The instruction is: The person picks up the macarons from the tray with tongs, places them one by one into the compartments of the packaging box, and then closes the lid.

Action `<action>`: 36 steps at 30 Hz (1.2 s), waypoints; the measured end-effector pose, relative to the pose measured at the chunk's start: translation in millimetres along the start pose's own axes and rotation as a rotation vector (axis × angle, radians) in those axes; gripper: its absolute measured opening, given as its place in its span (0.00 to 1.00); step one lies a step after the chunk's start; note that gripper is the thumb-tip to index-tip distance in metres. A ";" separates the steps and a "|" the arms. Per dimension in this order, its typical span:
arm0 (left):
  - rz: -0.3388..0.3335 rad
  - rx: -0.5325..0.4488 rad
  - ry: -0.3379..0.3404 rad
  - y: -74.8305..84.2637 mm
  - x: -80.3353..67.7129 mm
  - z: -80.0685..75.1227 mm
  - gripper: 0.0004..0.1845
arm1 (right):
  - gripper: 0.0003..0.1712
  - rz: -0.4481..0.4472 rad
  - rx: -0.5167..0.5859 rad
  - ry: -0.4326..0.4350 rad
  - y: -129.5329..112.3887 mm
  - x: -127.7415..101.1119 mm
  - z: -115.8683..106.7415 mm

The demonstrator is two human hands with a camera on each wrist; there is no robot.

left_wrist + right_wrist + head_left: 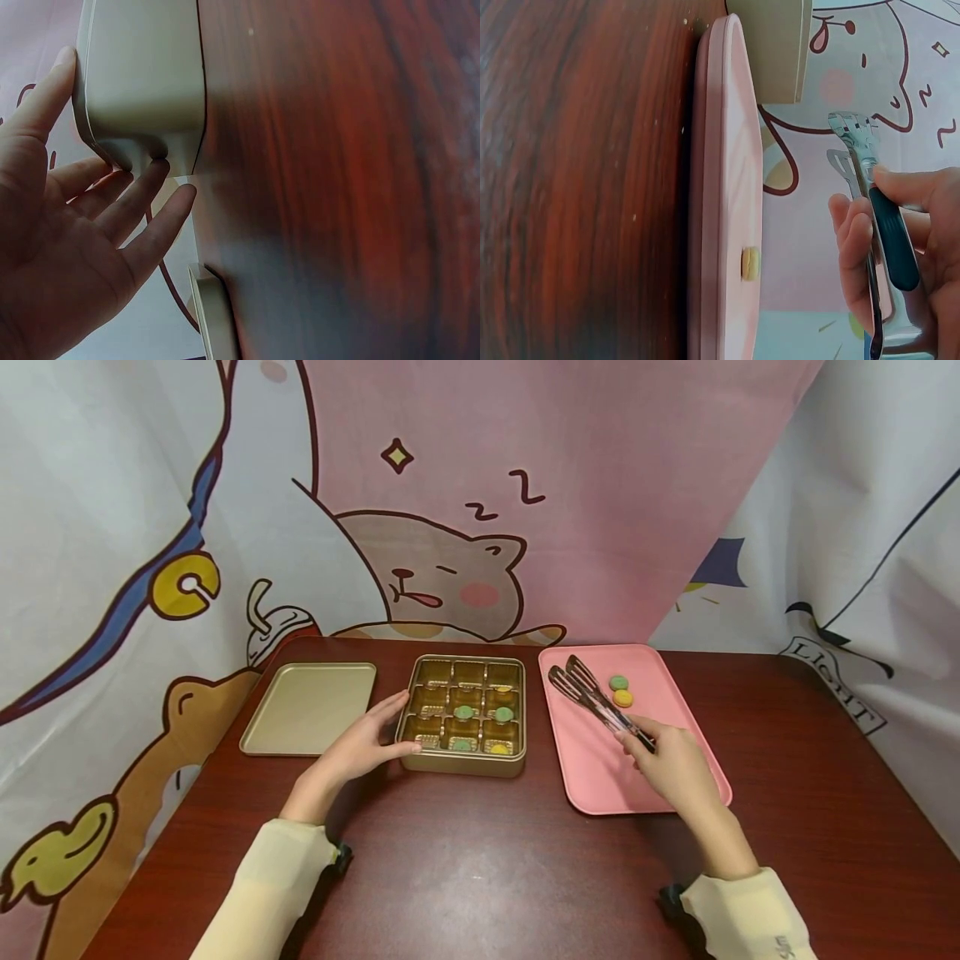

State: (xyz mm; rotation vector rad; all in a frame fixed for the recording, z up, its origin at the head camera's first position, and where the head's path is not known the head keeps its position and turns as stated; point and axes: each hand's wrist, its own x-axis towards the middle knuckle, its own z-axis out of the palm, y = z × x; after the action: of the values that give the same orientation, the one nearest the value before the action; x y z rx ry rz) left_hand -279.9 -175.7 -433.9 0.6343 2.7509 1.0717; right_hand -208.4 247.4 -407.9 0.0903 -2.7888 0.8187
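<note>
A gold tin (463, 762) with a divided insert stands mid-table, holding several small green and yellow macarons in its compartments. My left hand (369, 742) rests against its left side, the thumb at the near rim and the fingers extended. In the left wrist view the fingertips (157, 169) touch the tin's wall. My right hand (677, 768) grips a pair of metal serving tongs (600, 700) with dark handles above the pink tray. The tongs' slotted heads stand a little apart with nothing between them. On the tray lie a green macaron (618, 682) and a yellow macaron (622, 698).
To the left of the tin a flat gold lid (311, 706) lies on the dark red wooden table (465, 868). The pink tray (600, 789) is on the right. Behind the table hangs a printed cloth (600, 510) with cartoon animals.
</note>
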 end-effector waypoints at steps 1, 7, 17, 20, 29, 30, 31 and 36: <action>0.000 -0.001 0.000 0.1 0.0 0.0 0.49 | 0.23 0.003 0.001 0.001 1.2 -0.4 -1.0; 0.003 -0.007 0.001 -0.7 1.0 0.4 0.49 | 0.25 0.019 -0.040 0.027 7.5 -3.0 -5.7; 0.010 -0.015 0.001 -1.3 1.8 0.8 0.50 | 0.25 0.066 -0.064 0.043 18.8 -8.5 -11.1; 0.008 -0.016 0.003 -1.5 2.3 1.0 0.49 | 0.25 0.074 -0.062 0.043 22.6 -10.0 -12.0; 0.016 0.003 0.008 -1.7 0.9 0.1 0.49 | 0.26 0.097 -0.067 0.025 33.7 -12.5 -13.1; 0.016 0.002 0.009 -1.8 0.9 0.2 0.49 | 0.26 0.099 -0.071 0.025 34.9 -12.5 -13.1; 0.016 0.000 0.010 -1.8 1.0 0.3 0.49 | 0.26 0.103 -0.073 0.024 36.0 -12.6 -13.1; 0.018 -0.005 0.011 -2.9 1.6 1.1 0.49 | 0.27 0.127 -0.081 0.016 40.4 -13.5 -12.7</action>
State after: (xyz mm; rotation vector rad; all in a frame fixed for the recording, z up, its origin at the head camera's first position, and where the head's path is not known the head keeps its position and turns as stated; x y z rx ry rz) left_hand -282.0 -176.3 -436.6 0.6554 2.7556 1.0890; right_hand -197.7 288.1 -422.1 -0.1071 -2.8322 0.7303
